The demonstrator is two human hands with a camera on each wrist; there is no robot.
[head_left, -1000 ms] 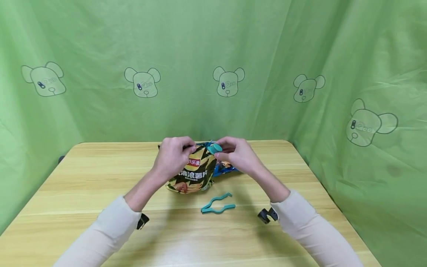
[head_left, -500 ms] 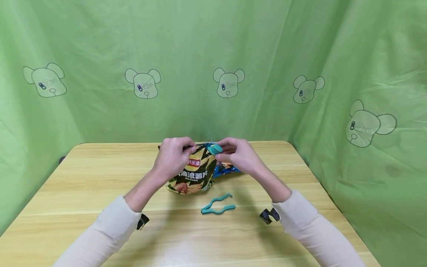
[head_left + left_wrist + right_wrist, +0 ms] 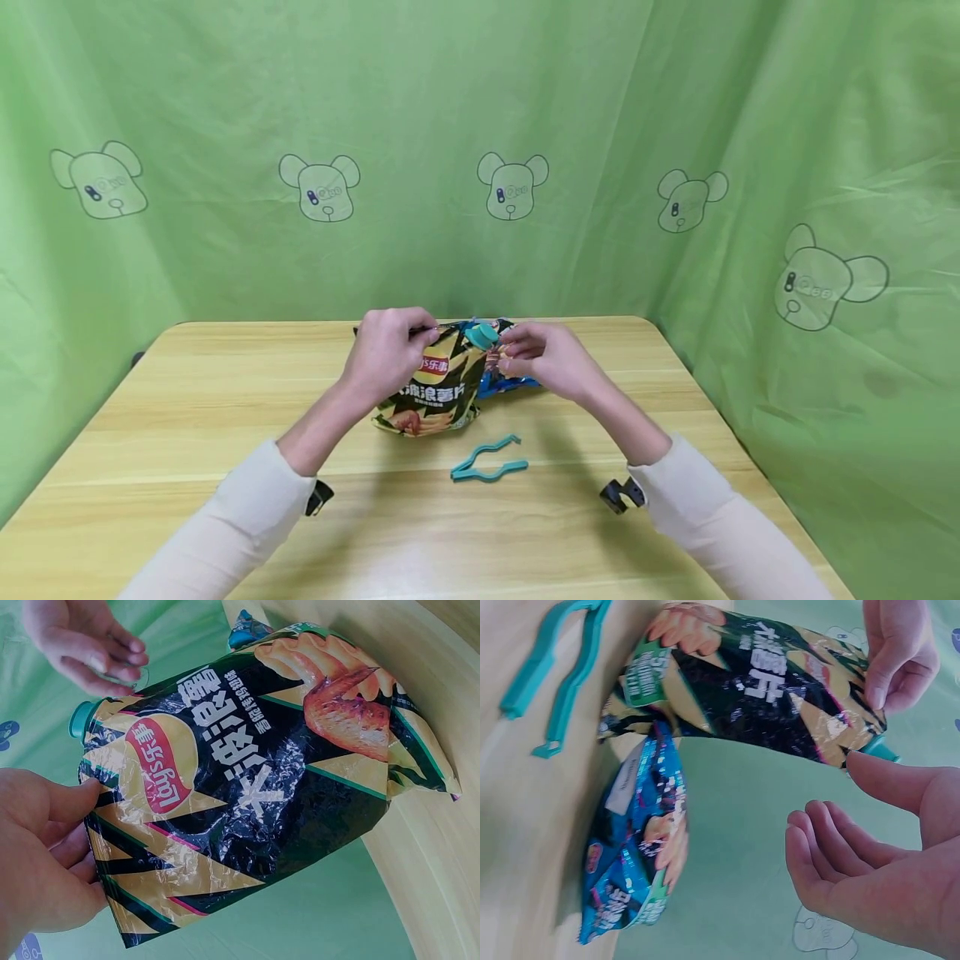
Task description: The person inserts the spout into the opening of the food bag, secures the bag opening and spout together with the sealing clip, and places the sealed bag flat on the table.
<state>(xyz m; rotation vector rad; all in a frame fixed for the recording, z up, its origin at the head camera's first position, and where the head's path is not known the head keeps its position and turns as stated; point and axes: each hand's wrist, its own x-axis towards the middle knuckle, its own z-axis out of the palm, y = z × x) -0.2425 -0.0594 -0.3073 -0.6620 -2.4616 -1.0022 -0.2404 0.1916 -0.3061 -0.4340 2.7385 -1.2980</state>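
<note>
A black and yellow potato chip bag (image 3: 433, 396) stands upright on the table. At its top edge my left hand (image 3: 384, 354) pinches the bag between thumb and fingers, as the left wrist view also shows. A round teal cap (image 3: 482, 336) sits at the bag's top right corner. My right hand (image 3: 551, 358) is just right of that cap, its fingers loosely bent and holding nothing. In the right wrist view a gap shows between the thumb and the other fingers, with the thumb tip near the cap (image 3: 880, 748).
A blue chip bag (image 3: 634, 847) lies behind and to the right of the black one. In front of the bags, a spread teal bag clip (image 3: 467, 472) rests on the wooden table (image 3: 225, 400). Green curtains (image 3: 420, 250) stand around the table's back and sides.
My right hand has come away from the teal cap and moved a little to the right. The left hand keeps its hold on the bag, which stays in place.
</note>
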